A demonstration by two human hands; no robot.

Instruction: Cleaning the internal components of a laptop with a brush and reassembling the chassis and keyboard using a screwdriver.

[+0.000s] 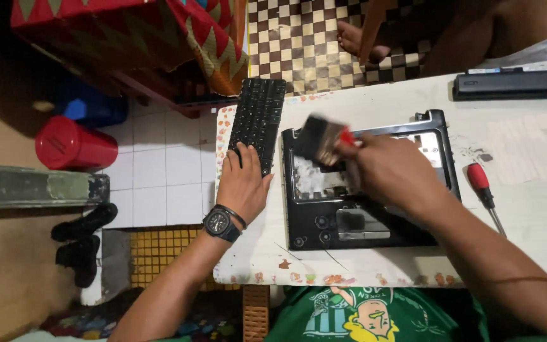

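Note:
A black laptop top cover [439,170] with the keyboard removed lies on the white table [533,190]. My right hand [387,171] grips a paintbrush [321,138] with a red handle and dark bristles, held over the open keyboard bay; the brush is blurred. My left hand [243,183], with a black wristwatch, rests flat on the near end of the detached black keyboard [257,120], which lies at the table's left edge and overhangs the far side.
A red-handled screwdriver [484,191] lies right of the cover. A long black battery [514,83] sits at the table's far right. Another person's foot [352,38] and leg are beyond the table. A red container [74,145] and black shoes [83,244] are on the floor at left.

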